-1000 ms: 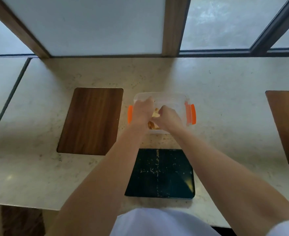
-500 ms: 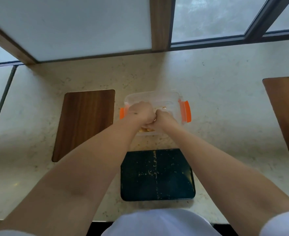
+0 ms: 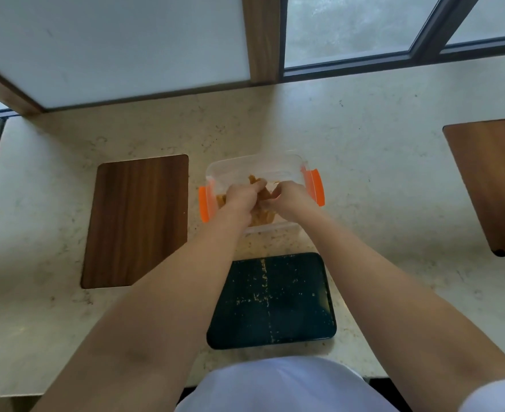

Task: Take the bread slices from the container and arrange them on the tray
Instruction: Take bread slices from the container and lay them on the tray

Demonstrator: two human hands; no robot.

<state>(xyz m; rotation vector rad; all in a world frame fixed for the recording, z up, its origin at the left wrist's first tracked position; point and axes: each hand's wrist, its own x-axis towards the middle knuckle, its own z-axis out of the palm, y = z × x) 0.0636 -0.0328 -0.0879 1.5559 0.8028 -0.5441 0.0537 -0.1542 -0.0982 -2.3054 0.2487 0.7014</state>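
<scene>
On the desk (image 3: 364,173), the dark tray (image 3: 298,292) nearest the person held only crumbs, no slices, so arranging looked wholly undone. Beyond it, inside the clear container (image 3: 275,165), the left hand (image 3: 240,200) and right hand (image 3: 289,197) were curled together around the bread (image 3: 264,194), not yet lifted out.

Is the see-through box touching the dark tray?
Apart. The head view shows a bare strip of counter between the near wall of the clear container and the far edge of the dark tray.
</scene>
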